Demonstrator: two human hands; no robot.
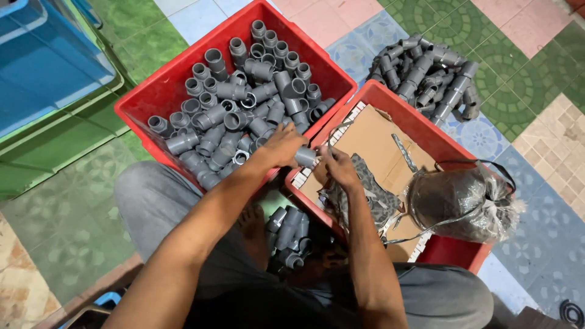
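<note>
At the upper left of the frame lies a blue bin [42, 58]. Next, at upper centre, a red crate [158, 91] is full of grey pipe fittings [244, 103]. In the centre the left hand [281, 146] is closed around one fitting [305, 157]. The right hand [337, 167] pinches a strip [332, 137] just beside it. Right of them a second crate [454, 250] holds cardboard [372, 143] and a bag [463, 204]. A loose pile [426, 73] lies at the upper right.

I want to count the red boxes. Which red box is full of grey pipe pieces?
The red crate on the left is, heaped with grey pipe fittings. The other red crate holds cardboard and a plastic bag.
</note>
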